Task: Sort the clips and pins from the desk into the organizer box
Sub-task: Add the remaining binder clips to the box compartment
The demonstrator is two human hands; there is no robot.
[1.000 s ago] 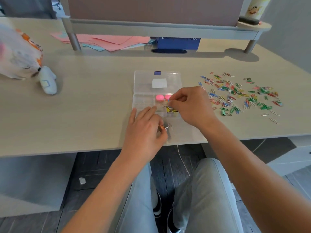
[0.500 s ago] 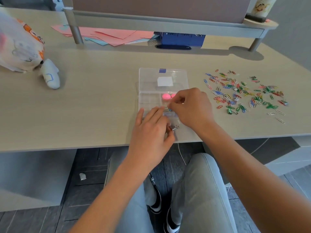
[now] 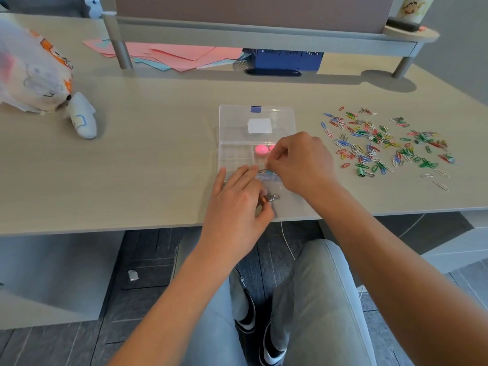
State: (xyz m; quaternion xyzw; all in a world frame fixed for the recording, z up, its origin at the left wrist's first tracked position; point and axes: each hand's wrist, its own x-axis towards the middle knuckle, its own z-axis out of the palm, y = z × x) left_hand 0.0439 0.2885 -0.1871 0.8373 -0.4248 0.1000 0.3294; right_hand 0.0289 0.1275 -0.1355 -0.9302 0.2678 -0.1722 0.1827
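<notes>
Sorting clips into the organizer box [image 3: 235, 133]
Right hand [image 3: 303, 162] pinches a clip; left hand [image 3: 237, 204] pinches a binder clip [image 3: 273, 198]; either may slip into the wrong compartment.

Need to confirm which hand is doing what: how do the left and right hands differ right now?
The left hand lies nearer the desk edge, pinching a small binder clip by its thumb, other fingers extended. The right hand is over the organizer box, fingers curled, pinching something small I cannot identify. Both are working at the box.
</notes>
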